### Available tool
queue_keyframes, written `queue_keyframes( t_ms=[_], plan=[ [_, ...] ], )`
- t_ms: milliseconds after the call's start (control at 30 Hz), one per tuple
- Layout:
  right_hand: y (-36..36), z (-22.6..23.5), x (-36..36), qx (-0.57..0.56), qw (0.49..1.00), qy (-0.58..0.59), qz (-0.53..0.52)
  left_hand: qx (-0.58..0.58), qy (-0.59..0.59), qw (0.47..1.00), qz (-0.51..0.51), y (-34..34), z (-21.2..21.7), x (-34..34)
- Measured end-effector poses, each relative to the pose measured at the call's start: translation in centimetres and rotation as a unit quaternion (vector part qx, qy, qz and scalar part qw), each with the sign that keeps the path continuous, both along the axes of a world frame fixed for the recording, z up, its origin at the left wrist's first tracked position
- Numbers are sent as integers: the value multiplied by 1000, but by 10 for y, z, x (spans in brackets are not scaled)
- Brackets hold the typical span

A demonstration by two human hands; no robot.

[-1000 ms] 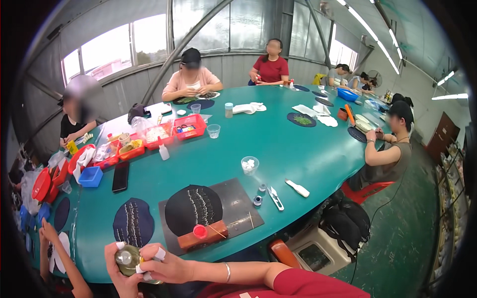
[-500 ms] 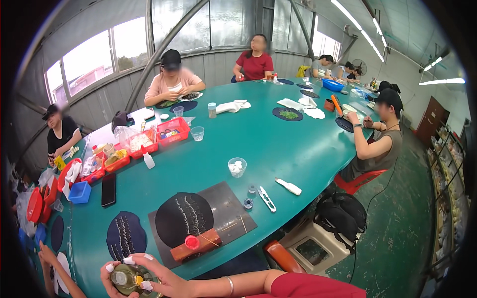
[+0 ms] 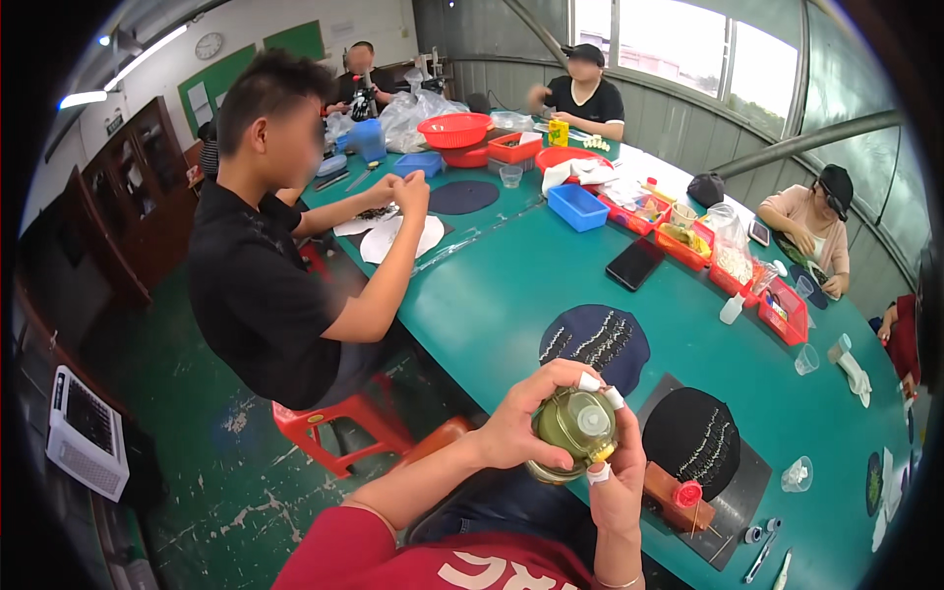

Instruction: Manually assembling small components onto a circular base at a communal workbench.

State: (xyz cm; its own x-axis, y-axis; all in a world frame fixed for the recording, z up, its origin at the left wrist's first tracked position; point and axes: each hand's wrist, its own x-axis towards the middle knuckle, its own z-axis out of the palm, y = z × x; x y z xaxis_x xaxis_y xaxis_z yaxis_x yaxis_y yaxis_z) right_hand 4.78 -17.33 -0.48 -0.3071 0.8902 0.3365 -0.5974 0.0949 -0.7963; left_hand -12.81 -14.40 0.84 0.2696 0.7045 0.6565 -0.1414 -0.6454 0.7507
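Between both hands, close to my body, is a green-tinted see-through bottle (image 3: pixel 562 440), its clear cap and small yellow part turned up. My left hand (image 3: pixel 521 418) wraps its left side. At its right side, the fingers of my right hand (image 3: pixel 621 482) press near the cap and the yellow part. White tape covers several fingertips. Beyond the bottle lies a navy fabric piece (image 3: pixel 562 326) with stitched bead-like rows. To the right, a black fabric round (image 3: pixel 669 423) with similar rows rests on a dark mat (image 3: pixel 744 511), beside a reddish-brown block (image 3: pixel 665 482) carrying a small red pot (image 3: pixel 688 493).
A co-worker in black (image 3: pixel 256 265) sits on a red stool (image 3: pixel 339 423) at my left. Across the green table (image 3: pixel 492 315) stand a blue tray (image 3: pixel 578 206), a phone (image 3: pixel 637 264) and red baskets (image 3: pixel 784 313). Snips (image 3: pixel 760 562) and a plastic cup (image 3: pixel 797 474) are at right.
My view has swung left, bringing the black-shirted co-worker fully in. The bottle remains in my hands, and both now show clearly around it.
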Motion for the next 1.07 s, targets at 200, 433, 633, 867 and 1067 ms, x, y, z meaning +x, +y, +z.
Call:
queue_keyframes(
  t_ms=[200, 433, 633, 867, 1067],
  plan=[
    [0, 1, 5, -25, 1000, 16, -1, -32, -10, 999, -18, -1, -4, 6],
    [4, 0, 9, -35, 999, 25, -1, -56, -28, 997, -44, 4, -5, 10],
    [5, -1, 5, -28, 999, -11, -12, -94, -48, 994, -33, 0, -2, 9],
    [-7, -2, -6, 20, 995, -43, -87, -150, -129, 979, -54, -4, -10, 12],
    [-8, -37, -14, 132, 961, -189, -154, -184, -146, 968, -88, 0, -37, 9]
  ],
)
